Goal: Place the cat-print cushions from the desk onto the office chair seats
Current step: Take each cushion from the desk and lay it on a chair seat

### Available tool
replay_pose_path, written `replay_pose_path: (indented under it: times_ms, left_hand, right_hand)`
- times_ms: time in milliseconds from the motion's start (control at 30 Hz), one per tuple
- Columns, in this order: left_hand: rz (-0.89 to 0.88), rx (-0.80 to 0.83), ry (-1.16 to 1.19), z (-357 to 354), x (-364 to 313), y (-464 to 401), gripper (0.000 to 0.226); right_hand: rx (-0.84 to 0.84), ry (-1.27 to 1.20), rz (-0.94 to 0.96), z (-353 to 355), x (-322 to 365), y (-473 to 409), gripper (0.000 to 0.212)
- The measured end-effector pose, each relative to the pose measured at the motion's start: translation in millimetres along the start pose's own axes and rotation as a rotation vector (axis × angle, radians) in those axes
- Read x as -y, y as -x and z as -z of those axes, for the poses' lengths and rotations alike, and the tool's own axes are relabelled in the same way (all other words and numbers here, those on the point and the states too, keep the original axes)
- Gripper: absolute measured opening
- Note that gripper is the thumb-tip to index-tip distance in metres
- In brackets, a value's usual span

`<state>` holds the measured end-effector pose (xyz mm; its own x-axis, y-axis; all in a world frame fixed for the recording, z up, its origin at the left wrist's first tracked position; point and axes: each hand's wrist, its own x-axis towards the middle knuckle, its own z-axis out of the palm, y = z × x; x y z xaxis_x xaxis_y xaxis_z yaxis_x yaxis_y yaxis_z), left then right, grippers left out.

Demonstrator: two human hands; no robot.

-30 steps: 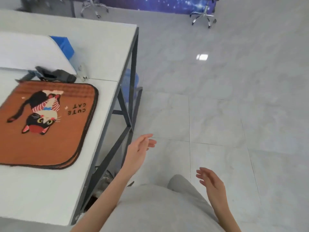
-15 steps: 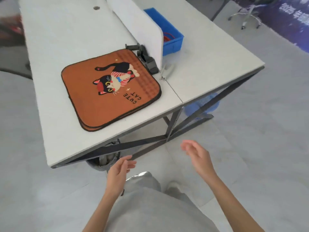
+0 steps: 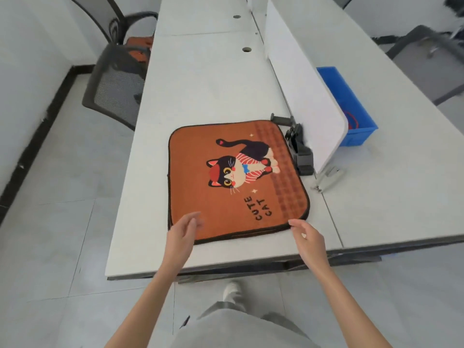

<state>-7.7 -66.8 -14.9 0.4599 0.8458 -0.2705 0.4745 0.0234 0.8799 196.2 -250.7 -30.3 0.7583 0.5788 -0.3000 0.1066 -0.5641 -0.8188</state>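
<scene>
At the near end of the desk (image 3: 140, 234) lies the orange cushion (image 3: 226, 182), cat print up, and a second edge showing under its near border suggests it sits on at least one more (how many cannot be told). Both hands reach toward that near border with fingers loosely extended and nothing in their grip: the left hand (image 3: 182, 234) hovers over the near-left corner, blurred, so whether it touches the fabric is unclear, and the right hand (image 3: 307, 238) has its fingertips just at the near-right edge. To do the pickup well, the person should slide fingers under the top layer only at both near corners, pinch with thumbs above, and lift it level so the lower cushion does not drag along; drawing it toward the body would also keep it away from the black clamp (image 3: 300, 149) touching the far-right corner by the divider (image 3: 303, 96). A chair (image 3: 114, 89) stands at the left side of the desk with its seat hidden behind its mesh back; something orange beyond it may be a cushion already placed on another seat, but it is too blurred to say. A blue bin (image 3: 351, 109) sits behind the divider, its contents largely hidden.
</scene>
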Motion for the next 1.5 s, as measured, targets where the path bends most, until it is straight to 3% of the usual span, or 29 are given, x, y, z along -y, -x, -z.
replay_pose_path:
  times_ms: [233, 400, 467, 733, 833, 967, 1233, 1300, 1400, 1500]
  left_hand:
    - [0.087, -0.165, -0.263, 4.4, -6.7, -98.3, 0.037]
    - [0.248, -0.209, -0.295, 1.1, -2.4, -129.6, 0.048]
    - [0.307, -0.264, -0.289, -2.3, -6.5, -132.9, 0.048]
    - [0.311, -0.391, -0.243, -2.7, -15.9, -130.4, 0.054]
    - [0.274, -0.399, -0.200, 2.4, -24.8, -136.0, 0.054]
    - [0.175, -0.322, -0.325, 1.4, -35.9, -139.8, 0.035]
    - [0.032, -0.385, -0.374, -2.6, -46.7, -128.0, 0.027]
    - [0.041, -0.384, -0.361, -1.8, -49.3, -124.7, 0.028]
    - [0.012, -0.391, -0.365, -2.2, -56.8, -119.5, 0.029]
    - [0.001, -0.420, -0.361, 3.2, -62.8, -117.2, 0.029]
  right_hand:
    - [-0.065, 0.399, 0.086, 3.9, 19.9, -102.1, 0.037]
    - [0.084, 0.612, -0.022, -7.3, 31.5, -165.0, 0.055]
    - [0.115, 0.610, -0.060, -12.2, 33.3, -175.0, 0.054]
    - [-0.117, 0.515, -0.153, -7.2, 39.1, -185.6, 0.029]
    - [-0.128, 0.492, -0.200, -6.0, 45.4, -187.6, 0.032]
    - [-0.120, 0.504, -0.275, -11.3, 50.7, -183.6, 0.044]
    - [-0.169, 0.538, -0.132, -4.1, 56.0, -176.2, 0.040]
    - [-0.145, 0.567, -0.115, -2.6, 58.5, -174.6, 0.038]
    - [-0.075, 0.422, -0.144, 2.8, 64.9, -178.0, 0.034]
    - [0.042, 0.370, -0.047, 5.2, 82.1, -179.2, 0.024]
